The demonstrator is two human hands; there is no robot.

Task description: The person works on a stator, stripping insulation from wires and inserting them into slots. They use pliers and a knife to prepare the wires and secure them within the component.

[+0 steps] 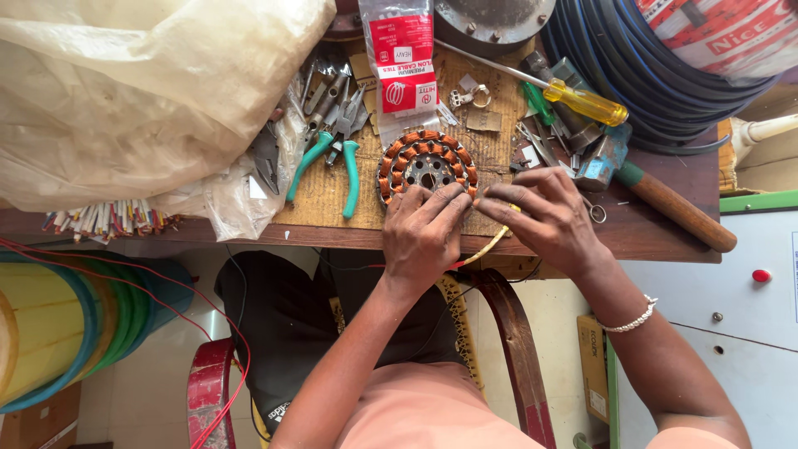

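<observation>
Currently the copper-wound stator (427, 163) lies flat at bench centre; left hand (422, 230) presses its 6 o'clock rim, fingers curled. Right hand (549, 218), at 3 o'clock, pinches a yellow sleeve (492, 244). Judgement: steady the stator firmly, feed the sleeve slowly; green-handled pliers (330, 166) lie at 9 o'clock.

Copper-orange coils are ringing the grey stator (426, 163). Pliers (326, 163) are showing teal handles, the screwdriver (582, 101) a clear yellow one. A red-and-white packet (402, 62) is lying on the brown worktop (665, 237).
</observation>
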